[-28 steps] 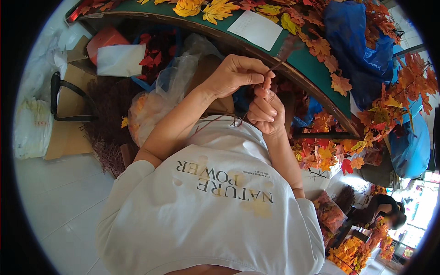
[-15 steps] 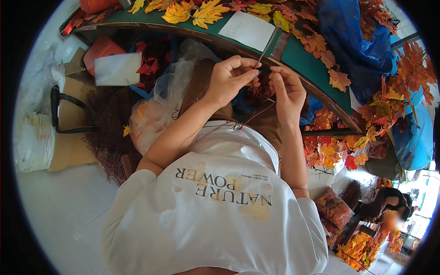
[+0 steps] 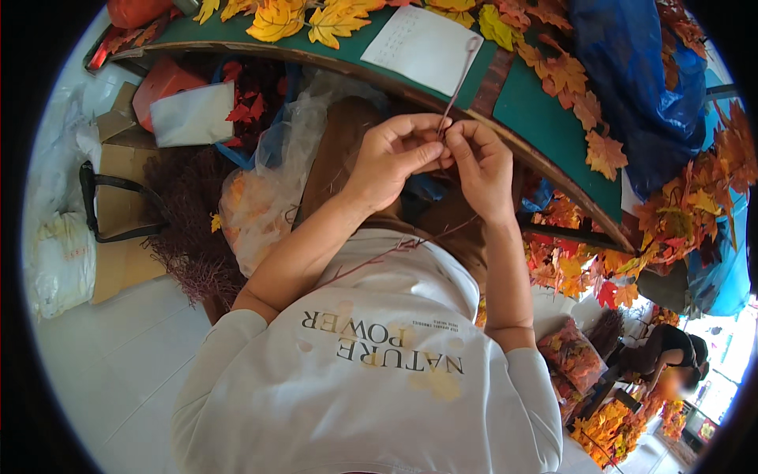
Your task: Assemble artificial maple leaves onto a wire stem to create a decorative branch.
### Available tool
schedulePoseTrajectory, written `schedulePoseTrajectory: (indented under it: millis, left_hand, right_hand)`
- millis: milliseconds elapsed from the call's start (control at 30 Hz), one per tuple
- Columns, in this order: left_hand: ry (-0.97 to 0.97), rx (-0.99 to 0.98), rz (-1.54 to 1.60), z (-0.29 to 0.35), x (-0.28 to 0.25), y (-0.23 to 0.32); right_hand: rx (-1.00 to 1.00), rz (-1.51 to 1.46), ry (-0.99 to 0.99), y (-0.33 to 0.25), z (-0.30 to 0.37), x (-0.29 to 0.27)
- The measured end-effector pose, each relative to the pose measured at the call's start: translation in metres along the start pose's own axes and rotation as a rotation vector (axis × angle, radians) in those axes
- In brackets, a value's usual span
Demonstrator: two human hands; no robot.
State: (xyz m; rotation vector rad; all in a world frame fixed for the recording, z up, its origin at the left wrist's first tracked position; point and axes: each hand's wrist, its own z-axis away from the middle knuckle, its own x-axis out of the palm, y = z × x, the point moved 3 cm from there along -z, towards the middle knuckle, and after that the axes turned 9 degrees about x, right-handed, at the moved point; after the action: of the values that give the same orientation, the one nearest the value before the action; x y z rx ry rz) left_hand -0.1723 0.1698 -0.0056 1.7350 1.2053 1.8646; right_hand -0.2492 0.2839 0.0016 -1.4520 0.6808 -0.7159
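Note:
Both of my hands meet just below the table edge, fingertips pinched together on a thin reddish-brown artificial twig [image 3: 455, 96]. Its stem rises from between the fingers over the table edge and ends in a small loop above a white paper. My left hand [image 3: 395, 162] is closed, thumb against the bent fingers. My right hand [image 3: 482, 167] pinches close beside it, almost touching. Thin side twigs [image 3: 387, 254] trail under my wrists and across my shirt; whether they belong to the same stem I cannot tell. The exact grip point is partly hidden by the fingers.
A green table [image 3: 545, 130] curves ahead, with a written paper [image 3: 418, 49], yellow leaves [image 3: 276, 20], orange leaves [image 3: 564, 75] and a blue plastic bag [image 3: 632, 87]. At left are a clear bag [image 3: 257, 213], bundled dark twigs [image 3: 185, 205] and a cardboard box [image 3: 118, 253]. A person works far right.
My right hand has come left, up against my left hand. The stem's looped end now shows over the paper. The side twigs have swung down across my shirt.

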Motion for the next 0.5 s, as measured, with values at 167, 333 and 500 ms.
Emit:
schedulePoseTrajectory:
  millis: [167, 333, 500]
  left_hand:
    - [0.077, -0.030, 0.045, -0.017, -0.011, -0.002]
    - [0.080, -0.008, 0.021, -0.042, -0.012, 0.015]
    - [0.073, 0.096, -0.063, -0.074, -0.013, 0.033]
  right_hand:
    - [-0.045, 0.146, 0.125, -0.004, -0.020, -0.011]
    - [-0.088, 0.145, 0.297, -0.030, -0.049, -0.047]
    - [-0.266, 0.653, 0.419, -0.070, -0.086, -0.071]
